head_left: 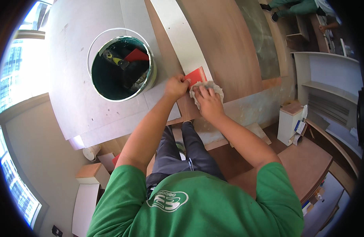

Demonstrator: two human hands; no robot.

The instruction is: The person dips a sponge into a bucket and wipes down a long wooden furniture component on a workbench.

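Observation:
Over the near end of a long white board (178, 31), my left hand (176, 87) pinches a flat red rectangular piece (194, 76), which looks like a putty spreader. A pale, smeared edge runs along its right side. My right hand (209, 103) presses a crumpled off-white rag (218, 90) against the lower part of that red piece, its fingers bunched into the cloth. To the left of my hands stands a bucket (152, 75) with a dark green inside and a raised wire handle. In it lie another red piece (137, 55) and a yellow-and-black handled tool (118, 61).
The bucket stands on a light grey sheet (71, 87), beside a brown wood panel (225, 43). White shelving (304, 75) and a small cabinet (288, 124) are at the right. At the far right another person (296, 10) is partly visible. Bright windows line the left.

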